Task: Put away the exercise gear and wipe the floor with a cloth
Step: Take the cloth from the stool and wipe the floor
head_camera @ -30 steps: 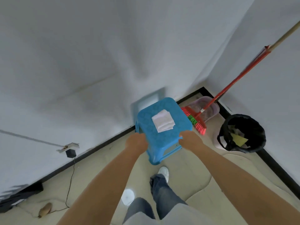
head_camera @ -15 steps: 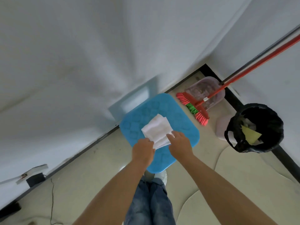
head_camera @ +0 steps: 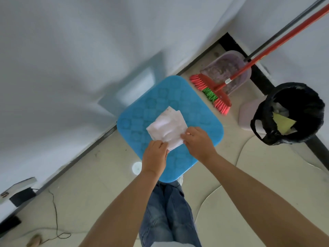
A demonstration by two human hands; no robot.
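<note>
A folded white cloth (head_camera: 166,128) lies on the seat of a blue plastic stool (head_camera: 195,111) that stands by the wall. My left hand (head_camera: 154,155) pinches the cloth's near left corner. My right hand (head_camera: 198,141) pinches its near right edge, thumb on top. Both hands are over the near half of the seat. No exercise gear is in view.
A red broom (head_camera: 219,94) with a long red handle and a lilac dustbin pan (head_camera: 229,72) lean in the corner at right. A bin lined with a black bag (head_camera: 290,113) stands further right. A black cable (head_camera: 55,214) and a power adapter (head_camera: 21,196) lie at left.
My hands left the stool's sides and took hold of the cloth's near edge. The view dropped closer over the stool.
</note>
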